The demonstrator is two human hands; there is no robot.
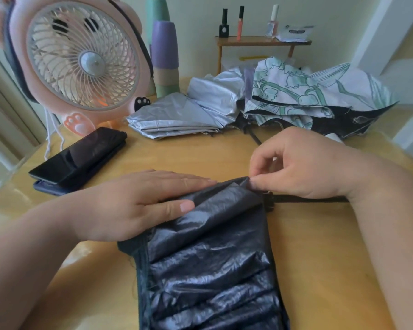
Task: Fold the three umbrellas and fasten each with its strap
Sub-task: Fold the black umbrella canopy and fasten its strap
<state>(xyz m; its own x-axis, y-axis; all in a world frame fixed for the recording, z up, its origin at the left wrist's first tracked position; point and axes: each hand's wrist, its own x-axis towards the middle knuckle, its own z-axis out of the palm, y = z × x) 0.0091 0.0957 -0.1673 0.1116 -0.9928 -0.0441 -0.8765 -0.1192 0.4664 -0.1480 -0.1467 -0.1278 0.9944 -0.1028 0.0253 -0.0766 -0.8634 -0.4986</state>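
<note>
Three umbrellas are counted, all on the light wooden table [320, 258]. None is seen fastened.

The glossy dark navy umbrella [212, 270] lies nearest the person, and its canopy is laid out in flat pleats. It is judged to be mid-fold, not rolled and not strapped. The left hand [134, 203] is laid flat on the upper pleats with fingers straight; the cloth is pressed down, nothing is gripped. The right hand [303, 163] is closed in a pinch, and the top fold edge is held between thumb and forefinger. A dark narrow strip [315, 199] runs out rightward under the right wrist. It is likely the strap, but this cannot be told for sure.

The crumpled silver umbrella [177, 115] and the white umbrella with green floral print [308, 91] are heaped loosely at the far side, touching each other. Both are left to be done.

Also counted: one pink round fan [81, 60], one black phone [81, 151] lying on a dark blue slab, and three small cosmetic bottles [240, 22] on a little wooden shelf.
</note>
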